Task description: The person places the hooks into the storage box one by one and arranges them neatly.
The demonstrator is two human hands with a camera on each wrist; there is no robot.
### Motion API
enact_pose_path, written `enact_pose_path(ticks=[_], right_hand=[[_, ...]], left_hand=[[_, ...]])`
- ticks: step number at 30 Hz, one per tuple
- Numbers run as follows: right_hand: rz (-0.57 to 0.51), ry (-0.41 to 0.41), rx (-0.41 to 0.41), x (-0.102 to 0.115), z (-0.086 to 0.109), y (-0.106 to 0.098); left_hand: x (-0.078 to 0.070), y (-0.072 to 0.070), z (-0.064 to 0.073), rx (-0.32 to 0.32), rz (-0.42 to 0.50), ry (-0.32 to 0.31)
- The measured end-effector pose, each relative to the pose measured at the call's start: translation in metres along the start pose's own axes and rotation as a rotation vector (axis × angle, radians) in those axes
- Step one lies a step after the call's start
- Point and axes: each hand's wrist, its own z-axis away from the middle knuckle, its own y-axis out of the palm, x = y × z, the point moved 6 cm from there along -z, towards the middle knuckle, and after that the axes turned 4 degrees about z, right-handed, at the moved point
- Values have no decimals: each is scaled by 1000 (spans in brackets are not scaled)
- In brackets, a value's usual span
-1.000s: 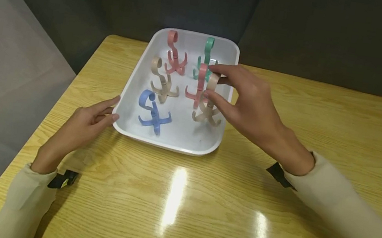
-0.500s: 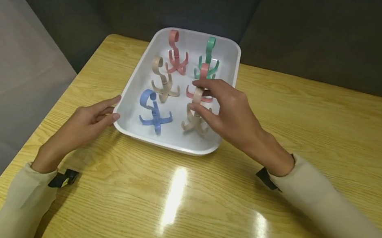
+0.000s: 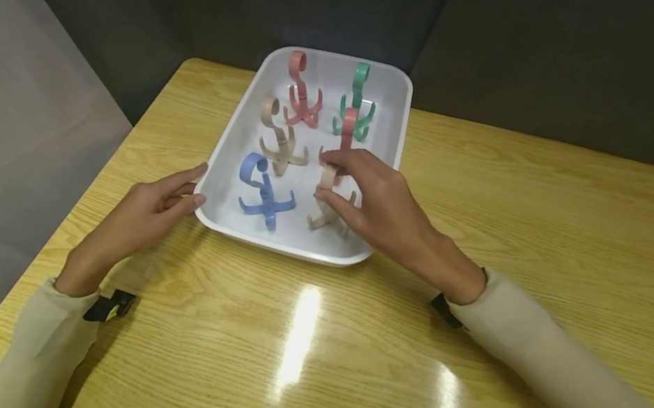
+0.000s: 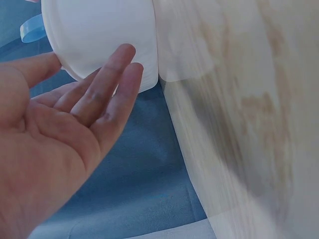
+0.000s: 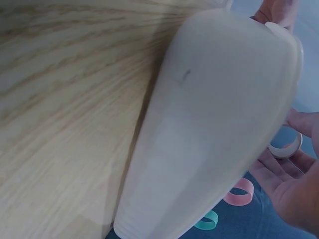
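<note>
My right hand (image 3: pixel 389 210) pinches the ring top of a beige multi-prong hook (image 3: pixel 329 177) between thumb and fingers. Its prongs stand in the near right part of a white tray (image 3: pixel 282 249). The right wrist view has that beige ring (image 5: pixel 289 151) within the fingers, above the tray wall. At the tray's near left corner rests my left hand (image 3: pixel 137 221), thumb tip at the rim. In the left wrist view its fingers (image 4: pixel 107 87) lie fairly straight along the outer wall. A pink hook (image 3: pixel 348 126) stands just behind the held one, partly covered by the right hand.
Also in the tray are a blue hook (image 3: pixel 266 198), another beige hook (image 3: pixel 282 148), another pink hook (image 3: pixel 301 101) and a green hook (image 3: pixel 357 103). The tray sits on a wooden table (image 3: pixel 203 355), against a dark panel (image 3: pixel 545 60) at the back.
My right hand has moved left and toward me, carrying the beige hook from beside the pink hook to the tray's near right part. The left hand has stayed at the tray corner.
</note>
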Motion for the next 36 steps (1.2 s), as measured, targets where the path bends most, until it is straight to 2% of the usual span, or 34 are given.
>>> enact_pose_path(ticks=[5,28,33,36], right_hand=[[13,2,-11,0,1,2],[23,43,31,-3,6,4],[66,73,91,-6,14,-6],[113,105,119,-14,25,-24]], left_hand=[[1,0,0,-3,-15,-1],[0,1,-1,3,-11,-25],[-1,-1,2,-18,-36,24],[-1,-14,3,-95,-105,119]])
